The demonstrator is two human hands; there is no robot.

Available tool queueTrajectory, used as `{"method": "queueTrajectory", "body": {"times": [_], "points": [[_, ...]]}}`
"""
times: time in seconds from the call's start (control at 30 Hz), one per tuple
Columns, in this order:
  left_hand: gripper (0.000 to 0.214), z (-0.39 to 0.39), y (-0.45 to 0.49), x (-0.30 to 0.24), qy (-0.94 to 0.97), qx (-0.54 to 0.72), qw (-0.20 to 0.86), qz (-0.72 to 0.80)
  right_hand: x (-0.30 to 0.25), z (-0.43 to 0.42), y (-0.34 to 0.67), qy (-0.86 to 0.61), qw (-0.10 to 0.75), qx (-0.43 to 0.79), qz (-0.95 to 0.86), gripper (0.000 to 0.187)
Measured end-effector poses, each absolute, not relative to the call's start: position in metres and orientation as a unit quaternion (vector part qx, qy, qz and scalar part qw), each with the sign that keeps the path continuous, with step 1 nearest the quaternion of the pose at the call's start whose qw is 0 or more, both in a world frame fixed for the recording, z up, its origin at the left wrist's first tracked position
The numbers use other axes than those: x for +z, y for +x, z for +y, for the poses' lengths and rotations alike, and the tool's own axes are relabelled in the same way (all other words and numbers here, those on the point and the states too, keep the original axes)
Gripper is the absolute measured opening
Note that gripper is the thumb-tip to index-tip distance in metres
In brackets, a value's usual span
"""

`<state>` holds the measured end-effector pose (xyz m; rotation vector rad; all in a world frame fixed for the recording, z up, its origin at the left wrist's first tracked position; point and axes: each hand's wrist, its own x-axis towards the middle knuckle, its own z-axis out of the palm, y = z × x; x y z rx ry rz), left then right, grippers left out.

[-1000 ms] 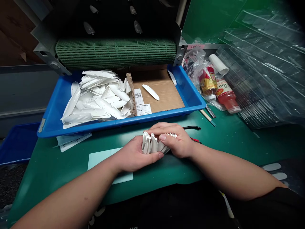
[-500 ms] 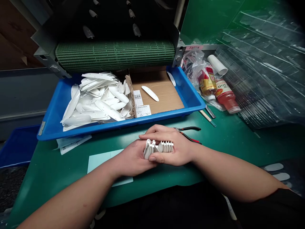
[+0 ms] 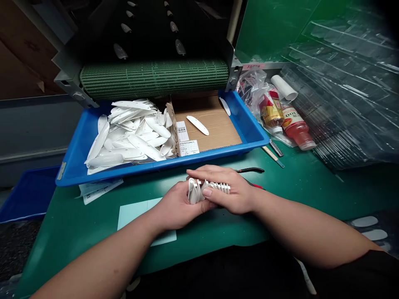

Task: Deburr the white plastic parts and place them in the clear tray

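Between my two hands sits a row of several white curved plastic pieces, standing on edge side by side with small tabs at the top. My left hand grips the left end of the row, its thumb along the near side. Over the right part closes my right hand, thumb in front and fingers behind. Just beyond the right hand lie pliers with black and red handles, partly covered by it. A pale blue sheet rests on the table under my left forearm.
A blue tray holds a heap of white oval plastic parts and a cardboard piece. Behind it is a green conveyor belt. Bottles, a cutter and stacked clear plastic trays stand to the right.
The white pieces sit closer together and the right thumb has moved up over them. The parts on the conveyor have come nearer. The view has shifted slightly.
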<state>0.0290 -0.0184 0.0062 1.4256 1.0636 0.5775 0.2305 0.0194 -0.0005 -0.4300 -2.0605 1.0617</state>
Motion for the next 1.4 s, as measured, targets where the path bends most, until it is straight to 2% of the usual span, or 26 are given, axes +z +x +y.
{"method": "queueTrajectory", "body": {"times": [0.2,0.5,0.63,0.77,0.9,1.13,1.4], "points": [[0.036,-0.018,0.029,0.007,0.589,0.255,0.621,0.451,-0.005,0.021,0.232,-0.182,0.392,0.434,-0.791,0.045],[0.022,-0.017,0.029,0.007,0.686,0.249,0.501,0.465,-0.003,0.021,0.229,-0.179,0.414,0.437,-0.778,0.034],[0.018,-0.018,0.027,0.004,0.746,0.247,0.452,0.422,-0.003,0.020,0.226,-0.183,0.408,0.444,-0.776,0.039],[0.018,-0.018,0.023,0.004,0.790,0.257,0.420,0.366,-0.002,0.019,0.225,-0.167,0.417,0.441,-0.777,0.051],[0.021,-0.018,0.020,0.005,0.797,0.275,0.415,0.340,0.002,0.022,0.228,-0.163,0.376,0.408,-0.816,0.063],[0.023,-0.013,0.022,0.001,0.816,0.256,0.402,0.329,0.009,0.025,0.233,-0.172,0.317,0.353,-0.863,0.061],[0.018,-0.013,0.025,-0.011,0.813,0.288,0.356,0.360,0.004,0.018,0.226,-0.160,0.356,0.413,-0.823,0.055]]}}
